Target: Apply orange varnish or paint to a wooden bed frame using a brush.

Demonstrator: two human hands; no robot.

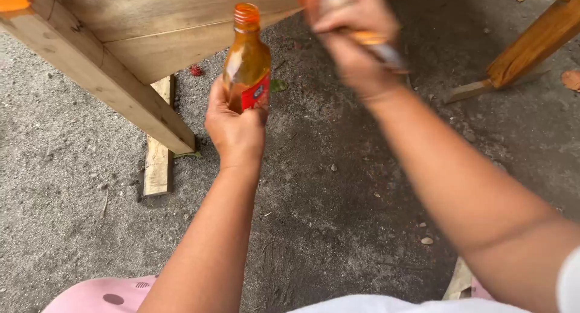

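My left hand [234, 129] grips an open, uncapped orange plastic bottle [246, 59] with a red label, held upright over the ground. Some orange-brown liquid shows inside it. My right hand [353, 38] is raised to the right of the bottle's neck and is blurred by motion. It is closed around a slim tool with an orange and silver handle [377, 47]; what kind of tool it is I cannot tell.
A wooden frame leg [103, 77] slants across the upper left, with a short plank [158, 156] lying on the dirt ground under it. Another wooden leg [531, 47] stands at the upper right. A pink plastic seat [103, 295] shows at the bottom edge.
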